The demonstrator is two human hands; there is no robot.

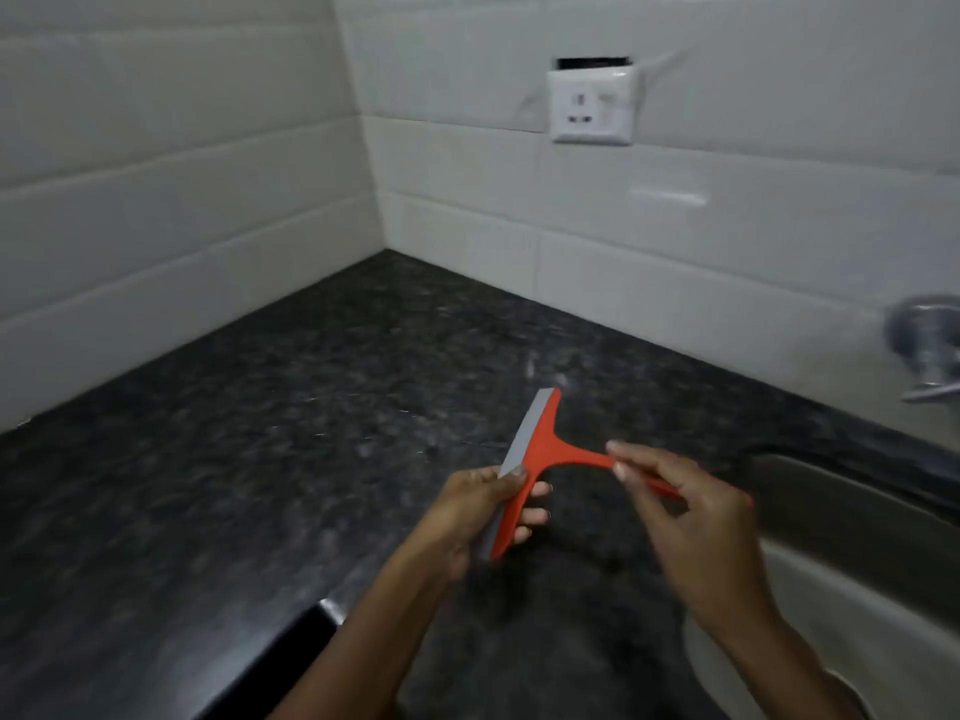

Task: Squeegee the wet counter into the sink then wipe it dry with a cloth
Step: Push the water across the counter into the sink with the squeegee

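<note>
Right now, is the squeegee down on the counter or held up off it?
Held up: the squeegee is off the counter, left hand gripping its blade end, right hand pinching the handle.

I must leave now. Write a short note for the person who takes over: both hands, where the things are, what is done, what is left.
Left hand grips the blade end of the orange squeegee. Right hand pinches its handle. The squeegee is held above the dark counter, not touching it. The sink is to the right.
Done: squeegee picked up. No stroke can be seen yet.
Left: pull the water into the sink, then wipe dry. No cloth is in view.
</note>
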